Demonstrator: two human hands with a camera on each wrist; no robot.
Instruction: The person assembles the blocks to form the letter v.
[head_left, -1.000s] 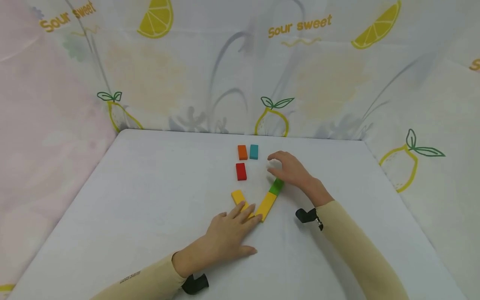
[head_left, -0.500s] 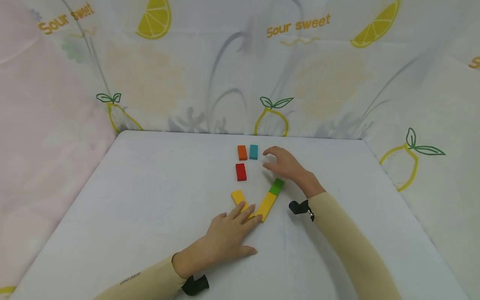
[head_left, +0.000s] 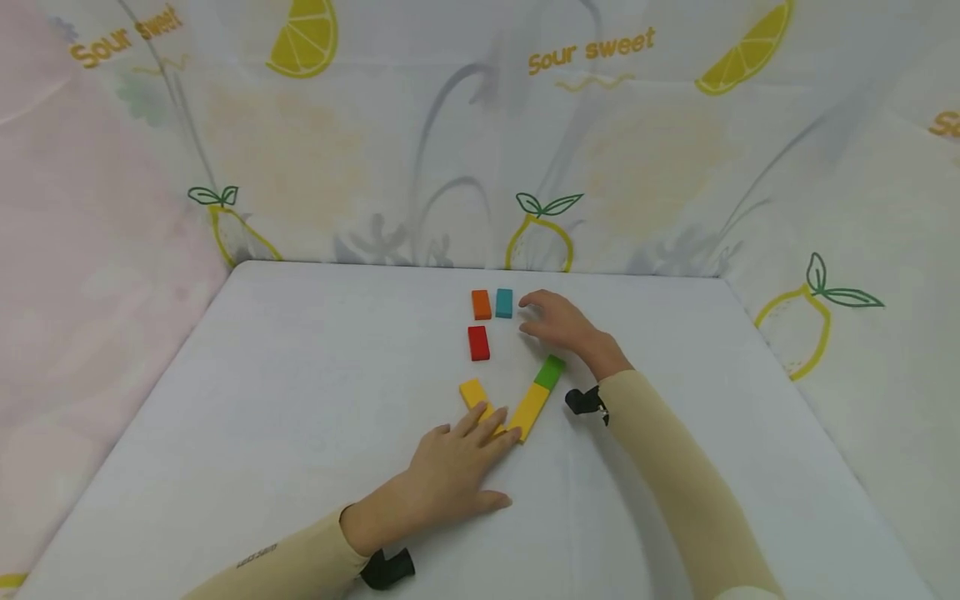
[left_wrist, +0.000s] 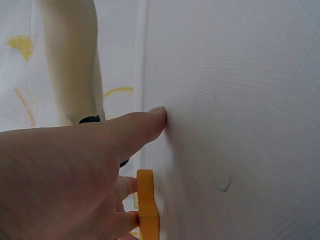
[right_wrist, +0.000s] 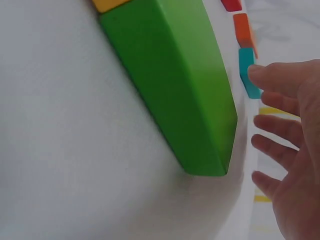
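Note:
My left hand (head_left: 455, 471) lies spread with straight fingers, their tips resting on the yellow blocks. One yellow block (head_left: 472, 391) slants on the left, partly under those fingers; another yellow block (head_left: 529, 410) slants on the right, so they form a V. Against the upper end of the right one sits a green block (head_left: 551, 372). Beyond it my right hand (head_left: 561, 322) hovers, fingers loosely bent and holding nothing. Just left of its fingertips is a teal block (head_left: 505, 303); the right wrist view shows a gap between the thumb and the other fingers.
An orange block (head_left: 481, 305) stands left of the teal one, with a red block (head_left: 478, 343) nearer to me. All lie on a white table (head_left: 300, 375). Behind its far edge hangs a lemon-printed cloth (head_left: 420, 150). Black wrist mounts show below both sleeves.
My right hand has moved left and away from me, leaving the green block and coming closer to the teal one. The left hand stays on the yellow blocks.

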